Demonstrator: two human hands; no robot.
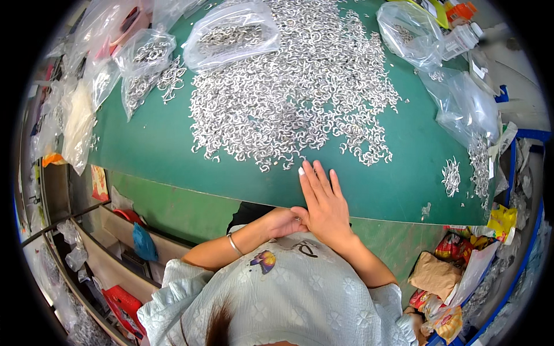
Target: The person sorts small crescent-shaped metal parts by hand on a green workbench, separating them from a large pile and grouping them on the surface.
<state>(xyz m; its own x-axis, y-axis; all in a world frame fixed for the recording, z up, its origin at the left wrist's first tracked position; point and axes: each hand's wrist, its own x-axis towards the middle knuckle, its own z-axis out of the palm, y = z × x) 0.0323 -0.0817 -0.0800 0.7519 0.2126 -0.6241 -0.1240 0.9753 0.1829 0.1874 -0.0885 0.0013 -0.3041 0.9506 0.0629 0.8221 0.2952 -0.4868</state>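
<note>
A wide spread of small silver crescent-shaped metal pieces (288, 86) covers the middle of the green table (156, 150). My right hand (326, 205) lies flat at the table's near edge, fingers stretched out. Its fingertips reach the near border of the spread, and a white covering shows on one fingertip. Just off that edge, my left hand (283, 222) is curled with its palm up, close against the right thumb. A small glint shows at its fingers, but what they hold is too small to make out. A bangle circles the left wrist.
An opened clear bag of pieces (231, 37) sits on the spread. Another bag (144, 63) lies left, and one more (410, 37) at the back right beside a white bottle (461, 40). Small heaps (451, 177) lie at the right edge. Drawers (121, 242) stand lower left.
</note>
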